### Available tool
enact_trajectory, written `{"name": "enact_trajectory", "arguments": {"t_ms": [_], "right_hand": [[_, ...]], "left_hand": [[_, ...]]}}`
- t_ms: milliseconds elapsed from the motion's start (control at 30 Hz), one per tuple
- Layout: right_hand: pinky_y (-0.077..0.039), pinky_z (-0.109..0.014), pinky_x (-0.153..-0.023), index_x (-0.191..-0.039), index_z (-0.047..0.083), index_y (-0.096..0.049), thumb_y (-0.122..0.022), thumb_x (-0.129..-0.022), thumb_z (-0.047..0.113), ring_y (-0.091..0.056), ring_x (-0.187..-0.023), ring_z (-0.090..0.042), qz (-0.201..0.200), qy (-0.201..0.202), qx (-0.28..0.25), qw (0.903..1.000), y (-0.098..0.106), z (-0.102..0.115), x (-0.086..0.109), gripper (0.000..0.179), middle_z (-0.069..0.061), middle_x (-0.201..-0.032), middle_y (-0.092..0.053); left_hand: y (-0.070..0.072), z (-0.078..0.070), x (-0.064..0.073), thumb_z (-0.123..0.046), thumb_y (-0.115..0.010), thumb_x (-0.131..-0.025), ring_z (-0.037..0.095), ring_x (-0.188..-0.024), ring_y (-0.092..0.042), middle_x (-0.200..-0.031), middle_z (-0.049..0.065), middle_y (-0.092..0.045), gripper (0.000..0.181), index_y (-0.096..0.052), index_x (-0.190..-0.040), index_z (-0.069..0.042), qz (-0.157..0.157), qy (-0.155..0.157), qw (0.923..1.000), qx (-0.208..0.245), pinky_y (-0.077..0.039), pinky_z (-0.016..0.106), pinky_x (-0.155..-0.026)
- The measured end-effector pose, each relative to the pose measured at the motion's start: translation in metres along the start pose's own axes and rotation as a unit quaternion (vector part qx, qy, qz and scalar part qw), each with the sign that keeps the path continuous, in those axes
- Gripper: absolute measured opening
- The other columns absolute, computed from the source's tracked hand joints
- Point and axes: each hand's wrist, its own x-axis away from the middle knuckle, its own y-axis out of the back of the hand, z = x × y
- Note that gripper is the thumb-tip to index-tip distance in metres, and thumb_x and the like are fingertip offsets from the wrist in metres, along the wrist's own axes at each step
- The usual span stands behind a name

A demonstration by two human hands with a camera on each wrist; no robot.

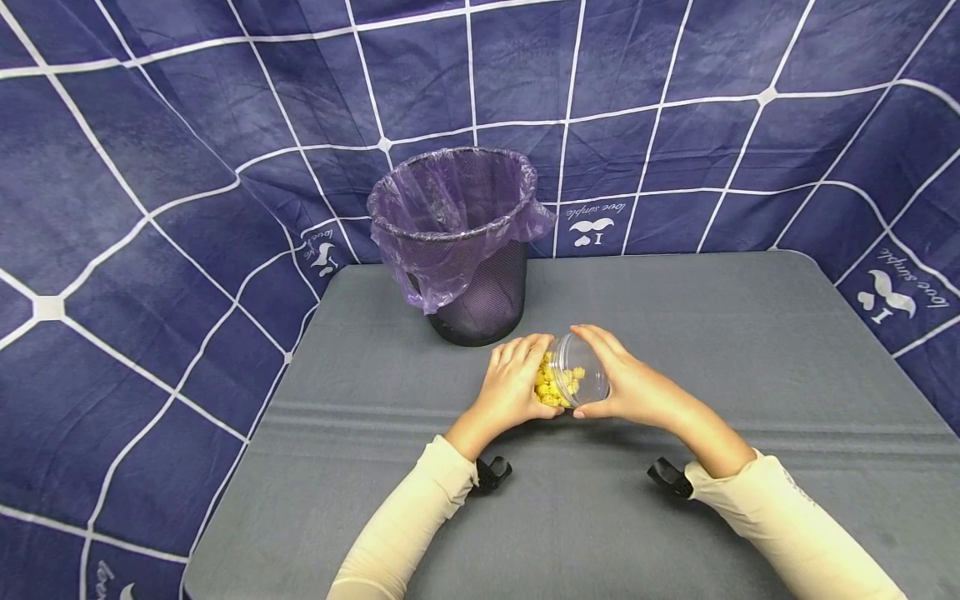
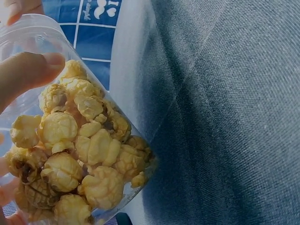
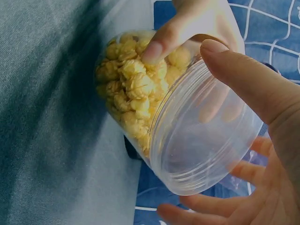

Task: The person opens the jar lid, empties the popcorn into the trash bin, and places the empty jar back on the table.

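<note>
Left hand (image 1: 510, 379) curled round body of clear jar (image 1: 558, 367), popcorn (image 3: 136, 86) inside; right hand (image 1: 630, 382) spread wide, gripping lid (image 3: 206, 145) across its edges. Jar held tilted over grey table (image 1: 675, 308), near side of mesh bin (image 1: 483, 296). Blue backdrop (image 1: 697, 150) print beside bin, inverted: "I", heart (image 1: 582, 241), moustache (image 1: 592, 225), "love simple".

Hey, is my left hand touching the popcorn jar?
Touching. In the right wrist view, your left hand grips the popcorn jar, thumb against its side.
</note>
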Motion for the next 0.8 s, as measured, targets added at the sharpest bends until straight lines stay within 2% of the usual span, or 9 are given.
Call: {"name": "enact_trajectory", "arguments": {"t_ms": [467, 800], "right_hand": [[-0.027, -0.049, -0.098, -0.140, 0.009, -0.020, -0.084, -0.057, 0.023, -0.026, -0.127, -0.033, -0.001, 0.034, 0.012, 0.9993, 0.001, -0.003, 0.001, 0.106, -0.016, -0.142, -0.019], [-0.028, -0.054, -0.095, -0.141, 0.016, -0.019, -0.084, -0.057, 0.026, -0.027, -0.125, -0.036, -0.005, 0.013, 0.028, 0.9995, 0.014, -0.008, 0.006, 0.107, -0.013, -0.143, -0.018]], "left_hand": [[0.001, 0.001, 0.000, -0.049, -0.080, -0.049, 0.023, -0.111, -0.040, -0.124, 0.008, -0.045, 0.100, -0.037, -0.131, -0.010, -0.011, -0.006, 0.9999, 0.006, -0.030, 0.039, -0.091], [0.000, 0.003, 0.000, -0.049, -0.080, -0.049, 0.022, -0.112, -0.040, -0.124, 0.007, -0.044, 0.100, -0.036, -0.130, -0.011, -0.009, 0.001, 0.9999, 0.007, -0.029, 0.039, -0.092]]}}
